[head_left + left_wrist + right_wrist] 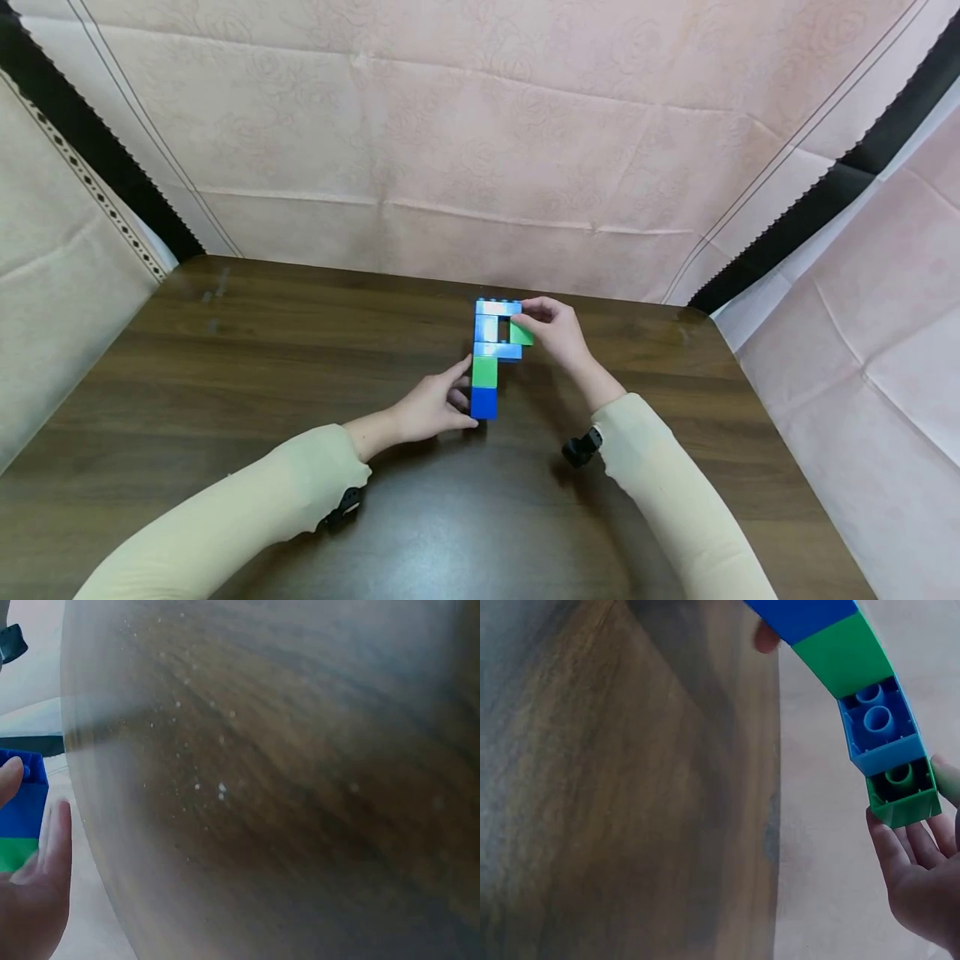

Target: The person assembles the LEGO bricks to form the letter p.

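Observation:
In the head view a stack of blue and green toy building bricks point(485, 372) is held up over the table, with a small window-like gap in its upper part. My left hand point(427, 407) grips its lower end from the left, thumb below the bottom blue brick point(483, 403). At the upper right, my right hand point(558, 329) pinches the stack by the green brick point(521, 335) that juts out sideways. The right wrist view shows that green brick's hollow underside, with the right hand point(926, 877) around it. Only part of the left hand point(37, 900) appears in the left wrist view.
A dark brown wooden table point(225, 375) lies beneath both hands. Pale patterned cloth point(480, 150) hangs along its far edge and sides, with black strips point(97, 142) at the corners. Dark wrist devices point(582, 447) sit at the sleeves.

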### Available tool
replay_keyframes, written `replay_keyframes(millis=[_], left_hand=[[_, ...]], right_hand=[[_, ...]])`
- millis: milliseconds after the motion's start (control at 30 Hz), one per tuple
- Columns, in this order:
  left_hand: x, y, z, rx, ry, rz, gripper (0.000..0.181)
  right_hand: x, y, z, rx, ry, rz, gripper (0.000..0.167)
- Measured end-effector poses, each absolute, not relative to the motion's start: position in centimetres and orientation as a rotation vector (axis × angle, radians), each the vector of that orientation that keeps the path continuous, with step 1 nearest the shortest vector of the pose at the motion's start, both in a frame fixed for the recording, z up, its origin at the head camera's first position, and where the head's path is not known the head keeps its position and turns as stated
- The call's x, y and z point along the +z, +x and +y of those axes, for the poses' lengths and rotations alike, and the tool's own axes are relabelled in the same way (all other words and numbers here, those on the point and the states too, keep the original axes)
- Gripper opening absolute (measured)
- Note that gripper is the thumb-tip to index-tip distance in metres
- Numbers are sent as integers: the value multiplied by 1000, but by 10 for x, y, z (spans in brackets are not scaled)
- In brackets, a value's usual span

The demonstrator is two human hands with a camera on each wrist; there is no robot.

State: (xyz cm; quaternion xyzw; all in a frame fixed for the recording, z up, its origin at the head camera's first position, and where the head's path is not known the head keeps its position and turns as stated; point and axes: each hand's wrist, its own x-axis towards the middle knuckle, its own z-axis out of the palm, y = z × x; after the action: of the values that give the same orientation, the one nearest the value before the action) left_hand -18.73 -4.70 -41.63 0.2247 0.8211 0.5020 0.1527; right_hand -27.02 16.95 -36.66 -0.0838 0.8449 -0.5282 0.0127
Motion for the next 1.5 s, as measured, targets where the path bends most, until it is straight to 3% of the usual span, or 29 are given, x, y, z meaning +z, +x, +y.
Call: replay_keyframes(millis=[767,1500], left_hand=[[-424,-193,-48,1119,592,2627,80],[-430,-200,-47,1137,518,2565,76]], right_hand=[[-407,-281,162,-1493,-25,2560,38],[-424,-284,164,-1332,-163,2602,40]])
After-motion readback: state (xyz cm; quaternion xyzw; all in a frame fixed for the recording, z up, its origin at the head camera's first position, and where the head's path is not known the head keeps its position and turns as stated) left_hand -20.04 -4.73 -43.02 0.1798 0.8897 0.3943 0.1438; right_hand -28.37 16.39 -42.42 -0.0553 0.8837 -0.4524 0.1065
